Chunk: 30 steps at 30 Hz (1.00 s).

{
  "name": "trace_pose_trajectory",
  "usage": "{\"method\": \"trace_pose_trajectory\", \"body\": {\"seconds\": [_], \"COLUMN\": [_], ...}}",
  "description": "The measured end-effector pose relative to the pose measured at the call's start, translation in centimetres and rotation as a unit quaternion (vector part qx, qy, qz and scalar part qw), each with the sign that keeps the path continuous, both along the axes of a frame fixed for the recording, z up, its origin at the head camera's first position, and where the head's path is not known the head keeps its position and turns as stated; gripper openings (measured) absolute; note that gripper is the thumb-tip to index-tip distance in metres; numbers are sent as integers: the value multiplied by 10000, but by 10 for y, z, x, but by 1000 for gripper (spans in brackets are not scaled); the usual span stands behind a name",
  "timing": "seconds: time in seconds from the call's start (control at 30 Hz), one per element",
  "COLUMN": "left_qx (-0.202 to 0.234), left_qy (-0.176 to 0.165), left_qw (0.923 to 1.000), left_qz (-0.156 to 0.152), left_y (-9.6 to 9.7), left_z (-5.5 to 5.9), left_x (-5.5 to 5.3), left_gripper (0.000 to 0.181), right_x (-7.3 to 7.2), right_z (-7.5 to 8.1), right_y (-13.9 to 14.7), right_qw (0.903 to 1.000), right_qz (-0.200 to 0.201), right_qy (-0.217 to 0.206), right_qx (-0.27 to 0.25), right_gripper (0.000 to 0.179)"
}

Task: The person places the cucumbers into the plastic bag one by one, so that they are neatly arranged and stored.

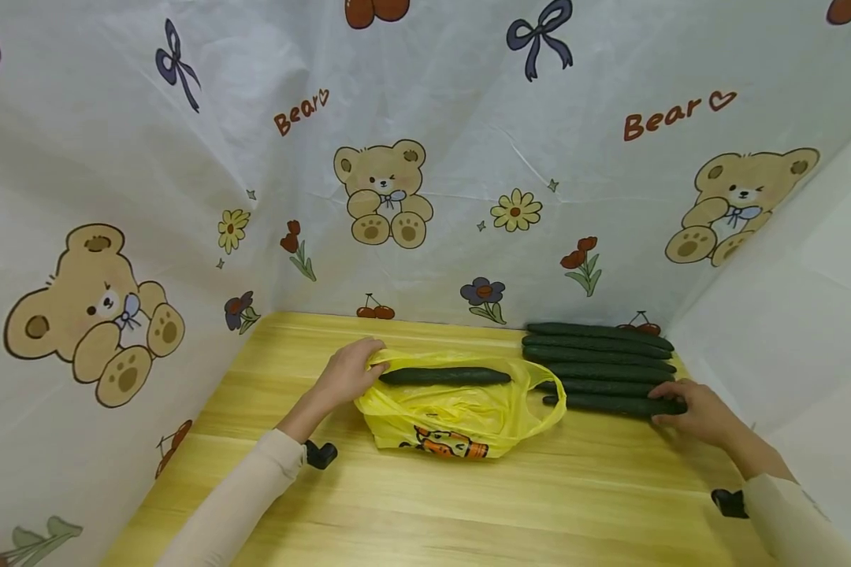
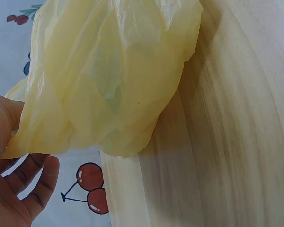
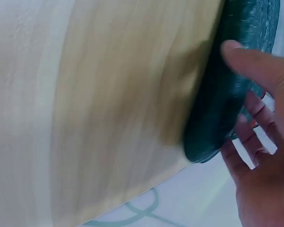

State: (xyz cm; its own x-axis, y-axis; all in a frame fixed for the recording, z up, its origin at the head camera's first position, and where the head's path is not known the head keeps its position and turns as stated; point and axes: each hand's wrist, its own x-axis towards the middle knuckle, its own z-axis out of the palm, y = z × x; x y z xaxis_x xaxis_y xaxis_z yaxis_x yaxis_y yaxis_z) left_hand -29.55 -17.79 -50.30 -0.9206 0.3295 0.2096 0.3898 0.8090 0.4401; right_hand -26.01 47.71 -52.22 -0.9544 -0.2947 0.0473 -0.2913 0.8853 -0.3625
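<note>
A yellow plastic bag [image 1: 432,421] with an orange cartoon print lies on the table, its mouth spread. One dark green cucumber [image 1: 445,376] lies across the bag's opening. My left hand [image 1: 351,370] pinches the bag's left rim between thumb and fingers; in the left wrist view the yellow film [image 2: 109,85] hangs from that grip. At the right, several cucumbers [image 1: 596,353] lie side by side in a row. My right hand [image 1: 702,409] holds the right end of the nearest cucumber [image 1: 617,405], thumb on the near side and fingers on the far side.
The wooden table [image 1: 425,512] meets a white cloth backdrop [image 1: 468,260] printed with bears and flowers at the back and sides. The bag's right handle loop [image 1: 559,405] reaches the left ends of the nearest cucumbers. Dark wrist mounts [image 1: 321,454] sit below both hands.
</note>
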Motion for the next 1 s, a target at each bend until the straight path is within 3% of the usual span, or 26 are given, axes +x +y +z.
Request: {"method": "trace_pose_trajectory", "body": {"seconds": [0.23, 0.43, 0.5, 0.73, 1.0], "left_qx": [25, 81, 93, 71, 68], "left_qy": [53, 41, 40, 81, 67], "left_qw": [10000, 10000, 9999, 9999, 10000], "left_qz": [-15, -12, -4, 2, 8], "left_y": [-1, 0, 0, 1, 1], "left_z": [0, -1, 0, 0, -1], "left_x": [-1, 0, 0, 1, 0], "left_gripper": [34, 35, 34, 33, 34], "right_x": [0, 9, 13, 29, 36], "right_z": [-3, -10, -7, 23, 64], "right_y": [-1, -2, -2, -2, -6], "right_qw": [9987, 9895, 9882, 9929, 9831], "right_qz": [373, 813, 836, 474, 542], "right_qy": [289, 1156, 1247, 1034, 1676], "right_qx": [210, 303, 300, 346, 506], "right_gripper": [41, 38, 37, 36, 36]}}
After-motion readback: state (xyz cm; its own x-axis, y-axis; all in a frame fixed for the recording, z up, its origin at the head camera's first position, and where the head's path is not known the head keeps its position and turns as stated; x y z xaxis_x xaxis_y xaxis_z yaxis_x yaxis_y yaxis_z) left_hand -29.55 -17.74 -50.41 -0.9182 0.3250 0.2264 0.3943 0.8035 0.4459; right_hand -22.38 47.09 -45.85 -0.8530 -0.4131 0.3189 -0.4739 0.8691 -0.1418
